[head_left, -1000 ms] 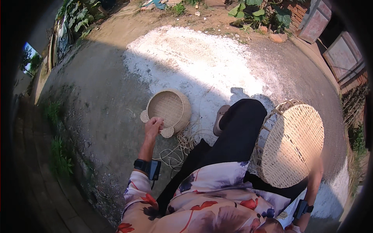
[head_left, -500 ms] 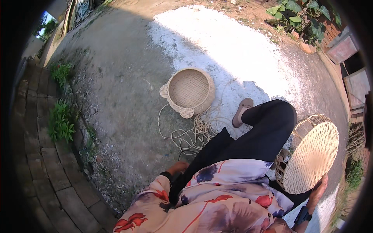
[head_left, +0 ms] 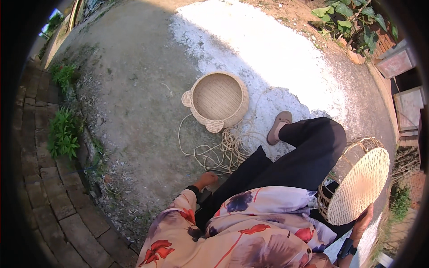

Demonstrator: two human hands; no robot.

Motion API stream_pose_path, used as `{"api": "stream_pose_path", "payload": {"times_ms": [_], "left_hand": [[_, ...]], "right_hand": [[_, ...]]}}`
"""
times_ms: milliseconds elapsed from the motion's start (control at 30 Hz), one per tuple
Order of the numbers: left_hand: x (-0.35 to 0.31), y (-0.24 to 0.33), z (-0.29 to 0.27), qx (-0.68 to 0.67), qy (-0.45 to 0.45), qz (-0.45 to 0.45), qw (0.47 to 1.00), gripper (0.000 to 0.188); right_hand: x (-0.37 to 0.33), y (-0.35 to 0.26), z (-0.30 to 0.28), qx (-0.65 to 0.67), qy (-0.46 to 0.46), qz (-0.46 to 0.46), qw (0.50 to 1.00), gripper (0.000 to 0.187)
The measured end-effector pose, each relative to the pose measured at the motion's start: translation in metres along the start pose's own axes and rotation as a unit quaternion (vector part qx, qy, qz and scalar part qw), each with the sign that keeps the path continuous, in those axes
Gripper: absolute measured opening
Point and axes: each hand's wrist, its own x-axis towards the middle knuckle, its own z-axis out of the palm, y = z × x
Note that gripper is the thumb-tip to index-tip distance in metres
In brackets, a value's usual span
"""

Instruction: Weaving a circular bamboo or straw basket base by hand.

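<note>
My right hand [head_left: 364,219] grips the rim of a second woven basket [head_left: 361,190], tipped on its side at my right thigh, its pale flat round face turned toward me. Part of that hand is hidden behind the basket. My left hand [head_left: 207,179] hangs low beside my left leg, near the rope, with its fingers curled in; whatever they hold, if anything, is hidden. On the ground ahead rests a round woven basket [head_left: 218,96] with two small rounded ear-like tabs. Loose coils of thin tan rope [head_left: 223,152] lie between it and my leg.
My shoe [head_left: 279,127] is planted right of the rope. Brick paving [head_left: 67,201] with green plants [head_left: 65,134] borders the left. Leafy plants [head_left: 348,18] grow at the far right, above pale boards [head_left: 410,107]. Sunlit pale ground spreads beyond the basket.
My left hand has lifted slightly and shows more clearly beside the leg. My right hand keeps its grip on the tipped basket. The view has shifted a little.
</note>
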Motion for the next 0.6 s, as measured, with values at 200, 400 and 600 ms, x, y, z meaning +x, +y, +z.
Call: {"api": "stream_pose_path", "payload": {"times_ms": [200,400,600], "left_hand": [[0.031,0.067,-0.028,0.121,0.185,0.125,0.967,0.048],[0.084,0.104,-0.033,0.128,0.201,0.21,0.948,0.068],[0.108,0.122,-0.015,0.082,0.153,0.099,0.98,0.081]], "right_hand": [[-0.003,-0.001,-0.01,-0.043,0.005,0.008,0.999,0.059],[-0.016,-0.001,0.006,-0.029,0.004,-0.008,1.0,0.054],[-0.026,-0.006,0.015,-0.023,0.032,-0.006,0.999,0.052]]}}
